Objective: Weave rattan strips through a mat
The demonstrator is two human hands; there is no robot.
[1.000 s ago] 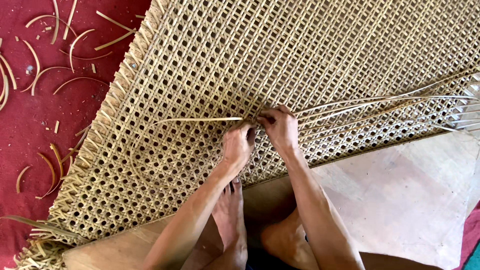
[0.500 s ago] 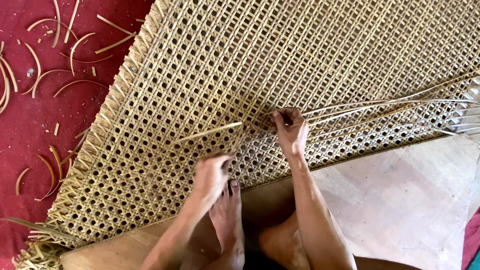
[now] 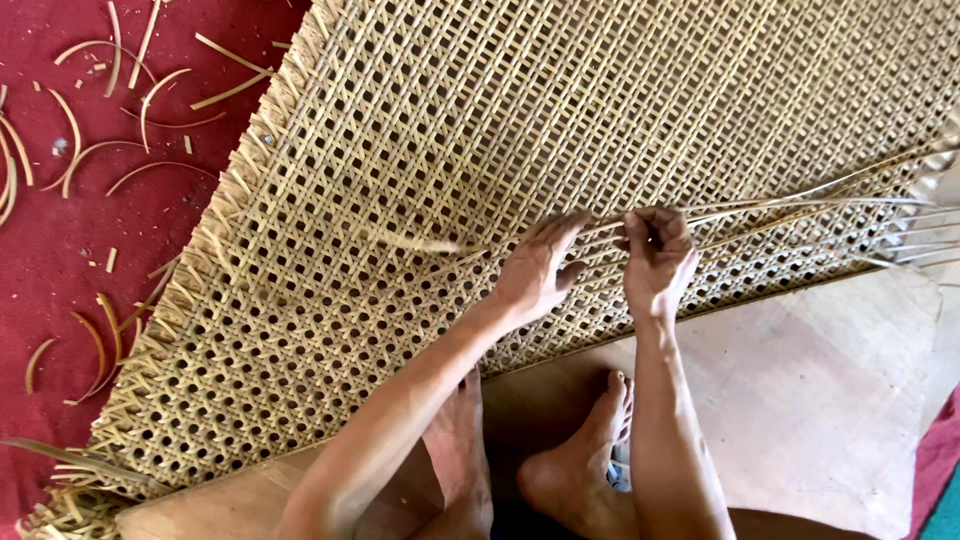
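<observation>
Weaving a thin pale cane strand [image 3: 420, 241] through the large tan open-mesh cane panel [image 3: 560, 110], my left hand [image 3: 537, 268] rests half-open on it; my right hand [image 3: 655, 255] pinches it closed. Next pull needs steady tension, I judge.

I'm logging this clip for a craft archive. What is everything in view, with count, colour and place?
Woven tan cane mesh sheet: one, covers most of the view.
Loose pale cane strands: several, run from the hands to the right edge.
Curved tan cane offcuts: many, scattered left.
Red cloth: one, left side.
Pale wooden board: one, under the sheet, lower right.
Bare feet: two, bottom centre.
Left hand: fingers on a strand.
Right hand: pinching strands.
</observation>
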